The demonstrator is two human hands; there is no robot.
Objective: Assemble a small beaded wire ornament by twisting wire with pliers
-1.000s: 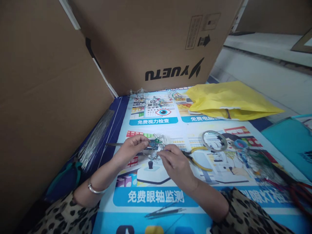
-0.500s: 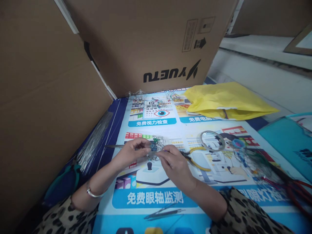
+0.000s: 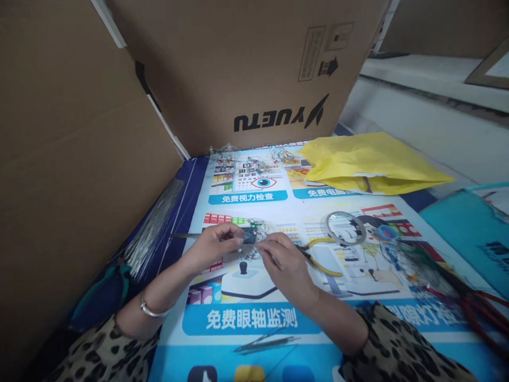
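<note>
My left hand [image 3: 217,246] is closed in a pinch, thumb against fingertips, with a small shiny spot at the tips. Close beside it, my right hand [image 3: 284,260] also pinches, palm down. What looks like a thin wire [image 3: 249,250] lies between the two sets of fingertips; its detail is too fine to make out. Just behind the fingers rests a tangle of fine wire [image 3: 260,229] with green bits. Pliers with yellow handles [image 3: 324,265] lie right of my right hand, their jaws partly hidden by it. A slim metal tool [image 3: 185,235] sticks out behind my left hand.
A bundle of straight wires [image 3: 153,228] and teal-handled pliers [image 3: 105,289] lie left. A tape roll [image 3: 345,228], a small blue dish [image 3: 385,232], wire tangles and red-handled scissors [image 3: 477,307] are right. Beyond stand cardboard walls [image 3: 238,63] and a yellow bag [image 3: 374,159]. Tweezers-like tools [image 3: 266,344] lie in front.
Both hands stay close together, with only a slight shift of the fingertips. The right fingers have eased a little to the right. The surrounding things keep their places.
</note>
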